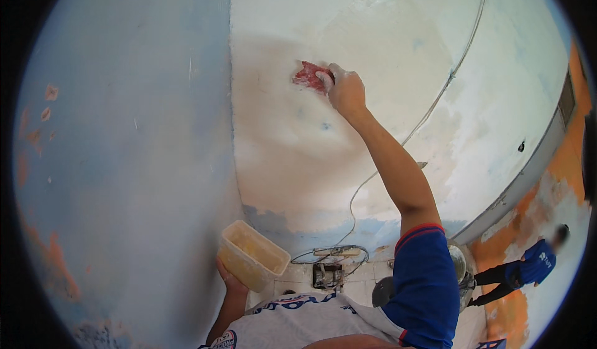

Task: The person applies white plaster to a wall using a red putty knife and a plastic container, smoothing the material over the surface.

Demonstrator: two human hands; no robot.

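My right hand [346,89] is raised at arm's length and closed round a flat red piece [310,77] smeared with white. It presses this piece against the pale wall [398,56], near the corner with the blue wall. Whether it is a cloth, a pad or a plastic spreader I cannot tell. Low on the left, my left hand [231,280] grips a cream-coloured rectangular plastic tub [254,255] from below and the side. The tub tilts, and its open top shows yellowish smears inside. White residue coats the fingers of my right hand.
A blue wall [143,131] with chipped patches stands close on my left. A cable [448,81] runs down the pale wall to a coil on the tiled floor beside a dark box-like object [327,275]. A bucket [457,262] stands behind my right arm. Another person [535,265] stands far right.
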